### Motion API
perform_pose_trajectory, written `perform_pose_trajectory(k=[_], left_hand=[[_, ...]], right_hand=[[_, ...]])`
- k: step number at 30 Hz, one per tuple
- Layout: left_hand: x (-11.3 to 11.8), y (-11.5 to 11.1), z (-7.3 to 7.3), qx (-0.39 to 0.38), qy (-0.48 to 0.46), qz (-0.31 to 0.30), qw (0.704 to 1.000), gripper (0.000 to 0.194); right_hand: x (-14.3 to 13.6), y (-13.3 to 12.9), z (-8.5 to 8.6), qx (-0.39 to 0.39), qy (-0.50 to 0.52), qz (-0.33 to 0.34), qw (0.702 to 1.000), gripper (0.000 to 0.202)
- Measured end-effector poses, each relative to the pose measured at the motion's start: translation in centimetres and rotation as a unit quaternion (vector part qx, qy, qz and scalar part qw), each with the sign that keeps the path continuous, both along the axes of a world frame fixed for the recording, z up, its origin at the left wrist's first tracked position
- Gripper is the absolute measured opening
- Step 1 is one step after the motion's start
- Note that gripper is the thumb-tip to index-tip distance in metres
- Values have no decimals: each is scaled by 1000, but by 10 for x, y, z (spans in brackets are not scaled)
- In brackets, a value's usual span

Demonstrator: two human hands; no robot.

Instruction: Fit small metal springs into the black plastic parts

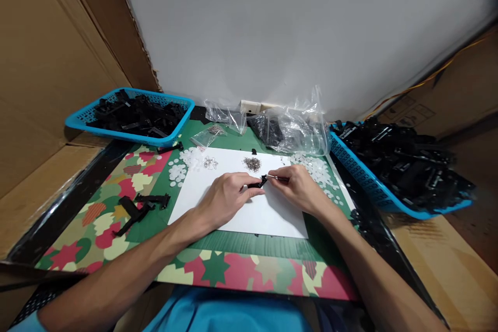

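Observation:
Over a white sheet of paper (241,218), my left hand (227,194) pinches a small black plastic part (257,184) between thumb and fingers. My right hand (299,187) is closed on a slim metal-tipped tool (275,177), whose tip is at the right end of the part. Whether the tip touches it I cannot tell. Just beyond the hands lies a pile of tiny metal pieces (252,164), with a looser group of small metal rings or springs (210,163) to its left. A small black piece (254,151) rests near the paper's far edge.
White plastic discs lie left (178,174) and right (321,170) of the paper. Blue baskets of black parts stand at the left (159,141) and right (360,181). Clear plastic bags (299,129) line the back. Loose black parts (134,210) lie at the left.

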State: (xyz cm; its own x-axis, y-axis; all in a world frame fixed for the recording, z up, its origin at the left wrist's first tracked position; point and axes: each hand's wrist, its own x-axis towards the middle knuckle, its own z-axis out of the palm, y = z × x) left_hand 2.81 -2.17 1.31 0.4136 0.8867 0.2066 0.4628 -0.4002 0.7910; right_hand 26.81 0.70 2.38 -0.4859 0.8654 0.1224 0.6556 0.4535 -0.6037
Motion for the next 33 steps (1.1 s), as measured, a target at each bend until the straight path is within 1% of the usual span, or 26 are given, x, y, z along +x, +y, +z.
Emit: perform_pose_trajectory(k=[6,17,22,28,33], left_hand=[[-1,2,-1,4,-4,-2,1000,24],[-1,1,0,-20,-12,-9,1000,25],[-1,1,1,7,7,-8,1000,24],[-2,1,4,9,13,-10,1000,19],[-4,2,2,16,10,-13,1000,22]], right_hand=[[1,1,-2,12,-20,5,1000,32],[-5,0,0,34,-40,4,999,29],[-6,-1,-1,38,-48,3,998,32],[-9,-3,1,25,-51,9,998,36],[-5,-1,6,8,-34,1,999,35]])
